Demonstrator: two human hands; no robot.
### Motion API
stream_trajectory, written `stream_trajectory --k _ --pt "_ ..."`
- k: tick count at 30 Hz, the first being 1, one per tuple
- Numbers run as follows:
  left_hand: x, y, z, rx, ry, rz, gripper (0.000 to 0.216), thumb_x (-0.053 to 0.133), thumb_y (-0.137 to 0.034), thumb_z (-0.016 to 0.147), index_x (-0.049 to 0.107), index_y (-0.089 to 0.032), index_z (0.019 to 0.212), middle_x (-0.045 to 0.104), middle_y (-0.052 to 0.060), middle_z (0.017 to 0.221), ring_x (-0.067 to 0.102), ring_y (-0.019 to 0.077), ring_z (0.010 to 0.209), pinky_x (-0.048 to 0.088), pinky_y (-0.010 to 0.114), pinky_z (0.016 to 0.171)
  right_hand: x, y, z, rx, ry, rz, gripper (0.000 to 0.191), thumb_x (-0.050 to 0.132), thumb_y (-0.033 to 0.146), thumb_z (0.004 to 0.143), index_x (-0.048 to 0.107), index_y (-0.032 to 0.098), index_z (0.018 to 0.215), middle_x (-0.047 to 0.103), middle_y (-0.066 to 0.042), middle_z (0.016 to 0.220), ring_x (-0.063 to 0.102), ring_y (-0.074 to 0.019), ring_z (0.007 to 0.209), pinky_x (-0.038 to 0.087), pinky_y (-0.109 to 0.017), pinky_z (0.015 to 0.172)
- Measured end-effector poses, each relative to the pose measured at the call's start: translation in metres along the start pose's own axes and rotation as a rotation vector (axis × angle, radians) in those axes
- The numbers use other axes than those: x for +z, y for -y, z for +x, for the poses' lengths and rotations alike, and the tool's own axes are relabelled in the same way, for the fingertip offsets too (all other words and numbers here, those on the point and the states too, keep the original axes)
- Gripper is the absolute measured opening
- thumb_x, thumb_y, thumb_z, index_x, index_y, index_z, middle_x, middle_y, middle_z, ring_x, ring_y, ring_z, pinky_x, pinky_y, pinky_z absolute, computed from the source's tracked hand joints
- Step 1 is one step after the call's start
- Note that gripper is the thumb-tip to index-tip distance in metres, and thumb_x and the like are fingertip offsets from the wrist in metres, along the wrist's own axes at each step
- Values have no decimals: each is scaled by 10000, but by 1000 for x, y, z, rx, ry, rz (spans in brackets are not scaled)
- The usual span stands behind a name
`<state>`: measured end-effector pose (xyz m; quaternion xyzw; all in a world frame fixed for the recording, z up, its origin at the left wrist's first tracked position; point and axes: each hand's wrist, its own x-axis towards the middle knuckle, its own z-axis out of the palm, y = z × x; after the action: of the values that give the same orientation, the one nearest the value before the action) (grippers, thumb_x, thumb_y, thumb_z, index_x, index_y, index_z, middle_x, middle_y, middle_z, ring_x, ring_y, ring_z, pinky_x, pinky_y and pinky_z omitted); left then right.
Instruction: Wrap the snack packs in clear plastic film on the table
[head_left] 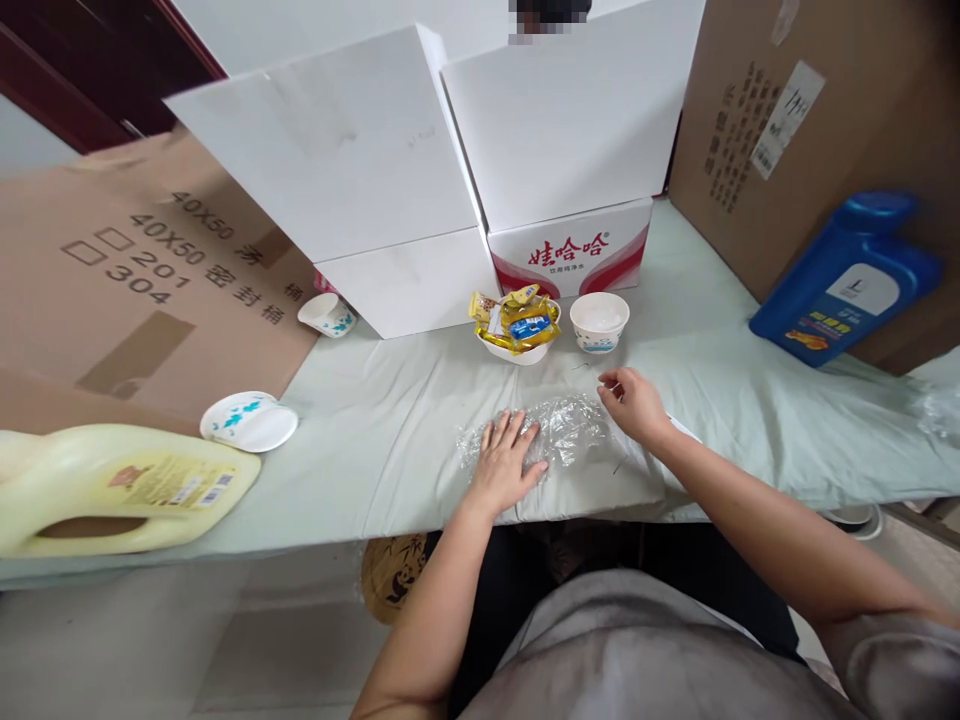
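A crumpled sheet of clear plastic film (570, 425) lies on the cloth in front of me. My left hand (506, 465) rests flat on its left part, fingers spread. At the film's right edge is my right hand (636, 408), its fingers curled in towards the thumb. Whether anything is pinched there is too small to make out. Just beyond the hands stands a white bowl (517, 352) heaped with yellow-wrapped snack packets (521, 318). A paper bowl (600, 325) with a blue print sits to its right, with something clear inside.
White boxes (570, 250) line the table's back, between large cardboard cartons (150, 250) (750, 130). A blue bottle (840, 285) stands at right. On the left are a pale yellow jug (150, 480) lying on its side and two paper cups (251, 420) (328, 315).
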<state>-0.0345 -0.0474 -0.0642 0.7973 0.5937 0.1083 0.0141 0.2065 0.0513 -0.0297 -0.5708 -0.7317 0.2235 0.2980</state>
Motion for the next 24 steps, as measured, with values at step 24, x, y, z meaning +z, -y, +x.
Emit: stream_trajectory --k 24 --pt "-6 2 -5 -16 126 29 685 545 -511 872 322 -298 1484 221 57 1595 121 346 1474 118 600 1162 43 14 -54 -681 377 -349 738 552 586 858 433 138 1432 392 -173 1500 286 -356 1407 250 -541 1122"
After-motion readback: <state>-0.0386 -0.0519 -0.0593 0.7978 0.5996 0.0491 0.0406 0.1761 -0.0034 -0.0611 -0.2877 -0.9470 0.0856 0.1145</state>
